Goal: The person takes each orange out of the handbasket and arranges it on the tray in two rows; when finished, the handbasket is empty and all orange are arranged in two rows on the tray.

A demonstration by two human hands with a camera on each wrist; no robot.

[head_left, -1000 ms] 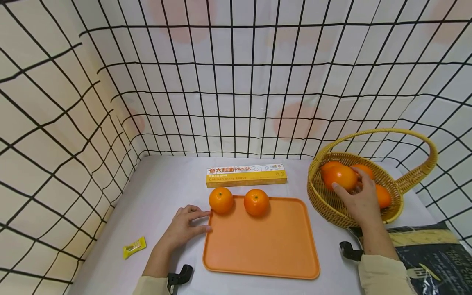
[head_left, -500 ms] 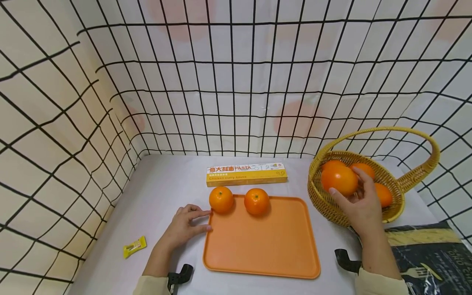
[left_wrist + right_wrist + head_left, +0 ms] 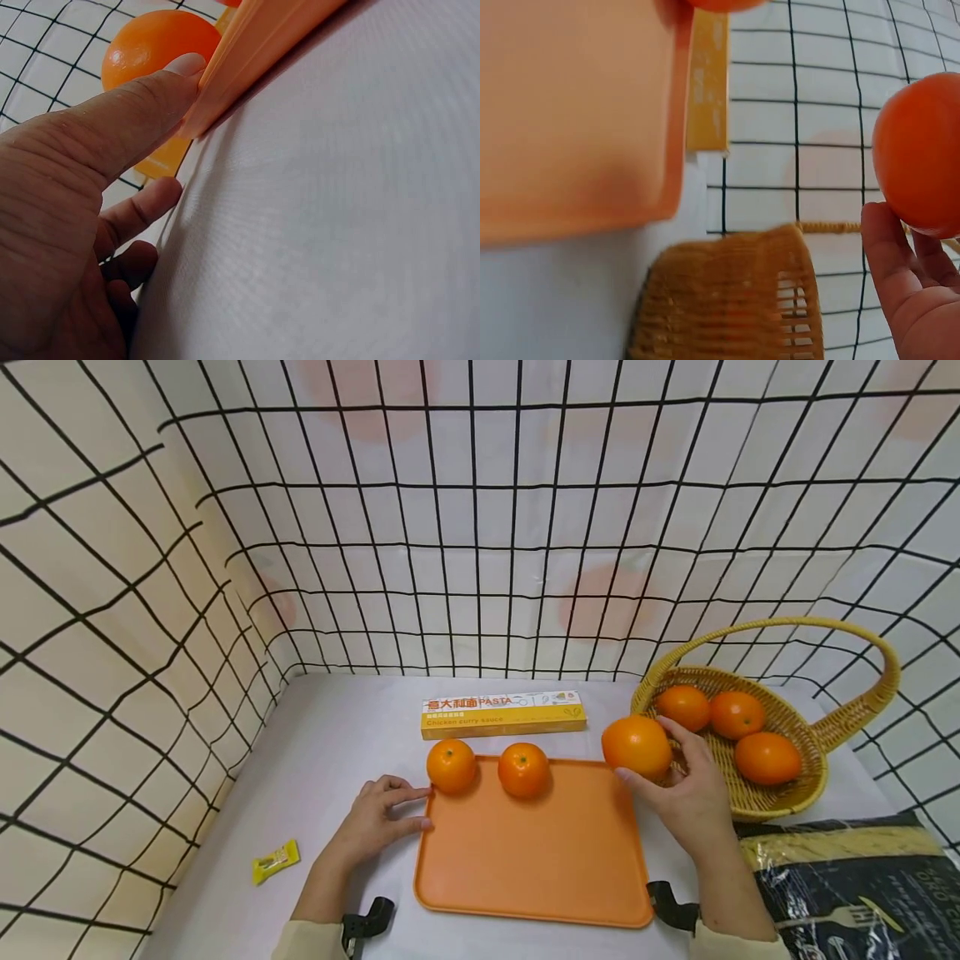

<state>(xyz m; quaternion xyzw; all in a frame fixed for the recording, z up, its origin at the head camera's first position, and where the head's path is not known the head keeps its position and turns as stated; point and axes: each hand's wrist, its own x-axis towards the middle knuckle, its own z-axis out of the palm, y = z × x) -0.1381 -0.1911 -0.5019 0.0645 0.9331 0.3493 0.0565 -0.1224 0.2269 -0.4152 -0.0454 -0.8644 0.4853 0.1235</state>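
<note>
My right hand (image 3: 693, 797) holds an orange (image 3: 636, 747) between thumb and fingers, above the far right corner of the orange tray (image 3: 532, 852). In the right wrist view this orange (image 3: 922, 154) hangs at the right, with fingertips against its underside. My left hand (image 3: 377, 822) rests at the tray's left edge. In the left wrist view its thumb (image 3: 142, 109) touches the tray rim (image 3: 247, 60), and its other fingers are loosely bent. Two more oranges sit at the tray's far edge, one at the left corner (image 3: 451, 766) and one near the middle (image 3: 523, 770).
A wicker basket (image 3: 806, 793) with a tall handle holds several oranges at the right. A yellow pasta box (image 3: 502, 717) lies behind the tray. A dark package (image 3: 855, 885) lies front right, a small yellow packet (image 3: 275, 862) at left. Black wire grid (image 3: 513, 552) surrounds the table.
My right hand has lifted an orange out of the basket and carried it left to the tray's far right corner. The left hand has stayed at the tray's edge.
</note>
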